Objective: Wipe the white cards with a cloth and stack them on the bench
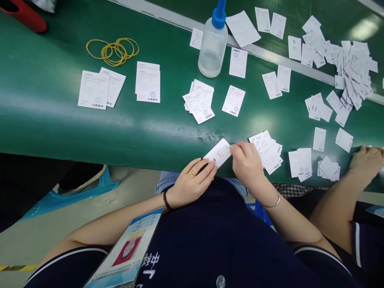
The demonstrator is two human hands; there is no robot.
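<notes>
A small white printed card [218, 152] is held between both hands at the table's front edge; whether it is one card or a thin stack I cannot tell. My left hand [193, 182] is closed on its lower left part, fingers over the top. My right hand [247, 162] pinches the card's right corner between thumb and fingers. Just right of that hand lies a fanned pile of cards [268, 153]. Beyond my hands are another loose pile [199, 101] and a single card with a blue stamp [233, 101].
A blue-capped squeeze bottle [212, 50] stands on the green table [168, 132]. Yellow rubber bands [115, 52] and two card groups [93, 89] [148, 82] lie left. A large heap of cards [354, 72] spreads at right, near a co-worker's hand [367, 162].
</notes>
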